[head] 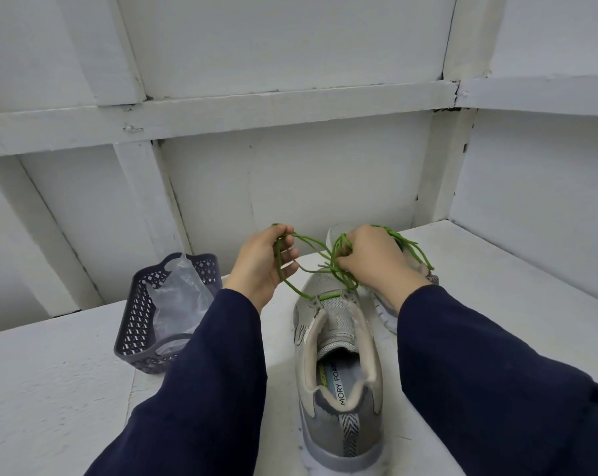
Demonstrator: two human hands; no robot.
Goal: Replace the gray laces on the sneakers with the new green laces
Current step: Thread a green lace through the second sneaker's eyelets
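Both hands are up over the front of the sneaker [337, 352], each curled around a stretch of green lace [311, 247]: left hand [261, 266] has one end looped through its fingers, right hand [376, 259] bunches the other. The lace runs down into the top eyelets. A second sneaker [385, 310] sits behind the right wrist, and a dark basket [136, 324] holding a plastic bag [177, 297] sits left on the white shelf [496, 269].

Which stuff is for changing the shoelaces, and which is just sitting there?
For the job: green lace, held in left hand and right hand; near sneaker; second sneaker.
Just lying about: dark basket; clear plastic bag inside it.
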